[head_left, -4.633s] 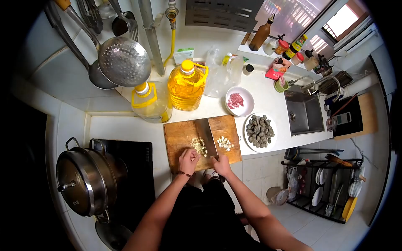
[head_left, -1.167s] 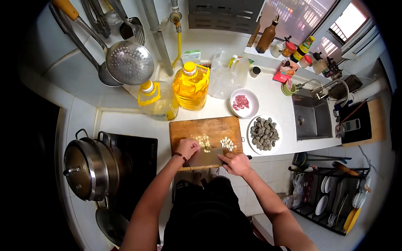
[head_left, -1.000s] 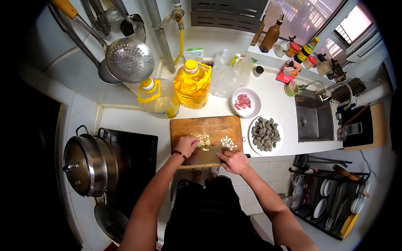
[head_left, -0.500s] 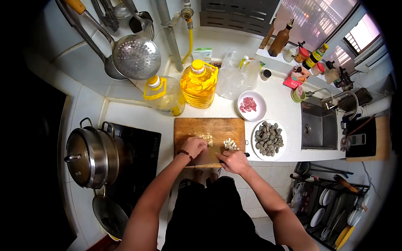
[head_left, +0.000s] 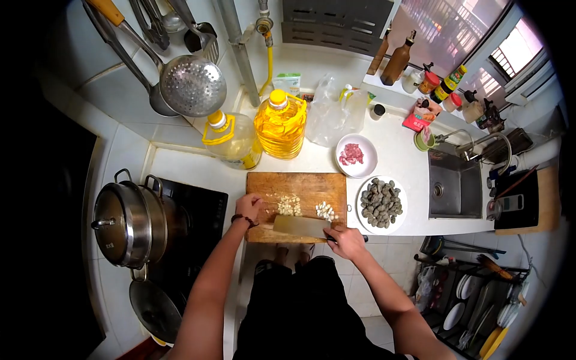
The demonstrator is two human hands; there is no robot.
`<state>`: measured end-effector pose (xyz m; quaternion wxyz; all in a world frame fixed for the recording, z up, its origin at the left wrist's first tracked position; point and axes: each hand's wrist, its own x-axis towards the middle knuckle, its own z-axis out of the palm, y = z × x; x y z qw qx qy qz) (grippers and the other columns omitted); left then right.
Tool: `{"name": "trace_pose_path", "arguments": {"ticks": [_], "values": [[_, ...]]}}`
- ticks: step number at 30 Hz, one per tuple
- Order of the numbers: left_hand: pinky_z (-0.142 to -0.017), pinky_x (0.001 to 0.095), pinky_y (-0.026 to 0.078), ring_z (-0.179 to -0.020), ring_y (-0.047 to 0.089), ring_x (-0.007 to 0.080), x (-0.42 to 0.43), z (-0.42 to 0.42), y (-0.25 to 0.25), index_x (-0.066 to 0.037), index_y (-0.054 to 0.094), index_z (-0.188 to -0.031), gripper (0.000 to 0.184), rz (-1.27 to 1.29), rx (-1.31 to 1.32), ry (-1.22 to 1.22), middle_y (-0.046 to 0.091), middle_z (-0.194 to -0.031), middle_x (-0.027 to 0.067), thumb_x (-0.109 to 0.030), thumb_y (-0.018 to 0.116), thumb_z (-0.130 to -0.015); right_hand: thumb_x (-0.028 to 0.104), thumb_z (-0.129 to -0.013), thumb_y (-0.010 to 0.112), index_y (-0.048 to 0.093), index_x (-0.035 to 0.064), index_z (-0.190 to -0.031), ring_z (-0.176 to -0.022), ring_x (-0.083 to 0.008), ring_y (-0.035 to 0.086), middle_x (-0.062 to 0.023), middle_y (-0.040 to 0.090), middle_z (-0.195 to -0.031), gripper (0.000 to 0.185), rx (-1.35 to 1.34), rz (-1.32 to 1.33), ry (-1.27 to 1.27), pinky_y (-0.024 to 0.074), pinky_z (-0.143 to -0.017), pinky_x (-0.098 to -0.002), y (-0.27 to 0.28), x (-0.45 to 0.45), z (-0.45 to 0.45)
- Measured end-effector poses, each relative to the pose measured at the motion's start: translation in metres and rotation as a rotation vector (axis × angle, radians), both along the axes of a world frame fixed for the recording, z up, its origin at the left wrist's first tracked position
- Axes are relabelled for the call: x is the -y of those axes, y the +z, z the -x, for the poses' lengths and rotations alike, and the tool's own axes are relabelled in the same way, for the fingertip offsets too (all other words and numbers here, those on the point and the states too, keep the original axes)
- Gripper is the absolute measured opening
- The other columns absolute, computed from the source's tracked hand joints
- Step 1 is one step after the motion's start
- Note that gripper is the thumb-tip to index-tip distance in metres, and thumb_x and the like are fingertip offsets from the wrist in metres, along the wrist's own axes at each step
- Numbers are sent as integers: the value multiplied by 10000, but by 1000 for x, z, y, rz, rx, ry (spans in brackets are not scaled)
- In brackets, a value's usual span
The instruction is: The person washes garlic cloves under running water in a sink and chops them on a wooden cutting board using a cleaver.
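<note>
My right hand is wrapped round the dark handle of a cleaver, whose wide blade lies low and nearly flat over the near part of a wooden cutting board. Just beyond the blade is a spread of chopped garlic. To its right sits a small pile of larger garlic pieces. At the board's left edge is my left hand, fingers curled together. Whatever may be between those fingertips is too small to make out.
Right of the board stand a plate of clams and a bowl of cut meat. Behind it are oil bottles and a plastic bag. A steamer pot is on the left cooktop, a sink far right.
My left hand has moved left, off the garlic to the board's edge. The cleaver has come slightly nearer me and its blade now lies flatter. The chopped garlic is more visible.
</note>
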<state>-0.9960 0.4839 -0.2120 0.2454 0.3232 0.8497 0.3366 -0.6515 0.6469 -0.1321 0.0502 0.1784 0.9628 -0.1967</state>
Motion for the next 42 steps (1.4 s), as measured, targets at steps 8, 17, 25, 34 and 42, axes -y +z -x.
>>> {"name": "trace_pose_path", "arguments": {"ticks": [8, 17, 25, 34, 42], "values": [[-1016, 423, 533, -1168, 638, 333, -3, -3, -46, 31, 663, -1219, 287, 101, -349, 38, 591, -1308, 186, -98, 689, -964, 222, -946, 691, 732, 71, -1201, -858, -424, 703, -227, 727, -929, 299, -136, 441, -605, 556, -757, -485, -16, 14, 9], [-1001, 427, 529, -1147, 613, 333, -9, -31, -41, 24, 657, -1261, 330, 133, 482, 235, 601, -1242, 174, -59, 705, -945, 181, -961, 667, 707, 28, -1138, -875, -481, 681, -282, 698, -903, 238, -191, 424, -762, 535, -760, -535, -42, 48, 69], [-853, 418, 598, -973, 687, 329, 9, -57, -33, -19, 690, -1238, 395, 95, -22, 42, 630, -1201, 168, -21, 789, -855, 185, -968, 671, 696, -27, -1079, -708, -455, 641, -278, 644, -777, 240, -318, 410, -796, 493, -648, -486, -54, 88, 72], [-842, 378, 616, -969, 727, 285, -14, -74, -35, -8, 734, -1174, 338, 25, 23, 8, 718, -1102, 180, 34, 763, -839, 139, -970, 654, 679, -34, -1109, -700, -421, 681, -268, 654, -753, 223, -444, 350, -858, 518, -637, -467, -57, 110, 80], [-849, 384, 610, -935, 748, 289, 17, -62, -42, -18, 723, -1193, 330, -48, 63, -47, 735, -1052, 170, 9, 730, -864, 107, -981, 606, 612, -15, -1092, -766, -497, 658, -302, 655, -790, 165, -333, 373, -877, 515, -677, -554, -59, 118, 94]]}}
